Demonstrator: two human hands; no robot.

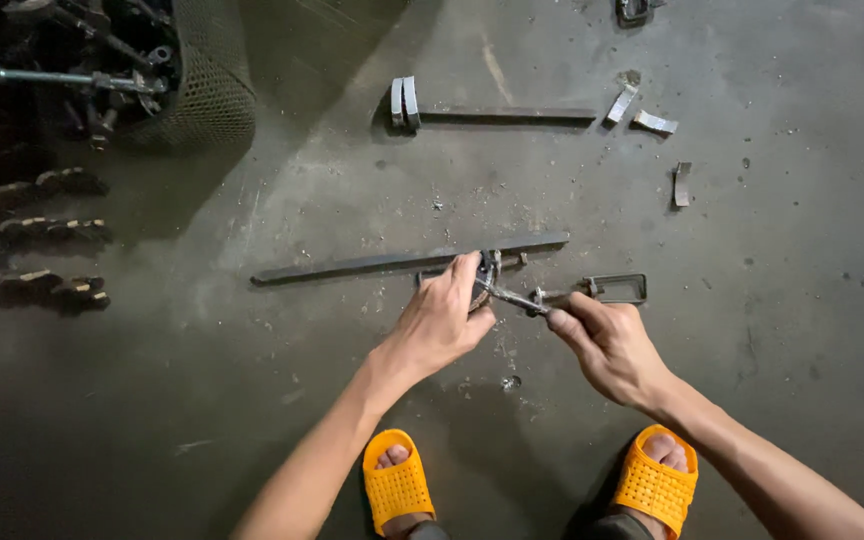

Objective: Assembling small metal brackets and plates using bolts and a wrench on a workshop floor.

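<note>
— What carries it all?

— A grey concrete floor [772,330], dusty and flecked with grit. A long flat metal bar [392,262] lies across its middle, with a small metal tool with a rectangular loop end [614,289] just beside it.

— And farther back?

— A second flat bar [507,116] with two curved metal pieces [404,102] at its left end, then three short bent strips [652,122] scattered to the right. At the upper left stands a mesh basket [214,90] of metal parts; below it, rows of dark stacked pieces [37,235] rest on the floor.

— Nearer?

— Two orange slippers [398,488], well apart.
</note>
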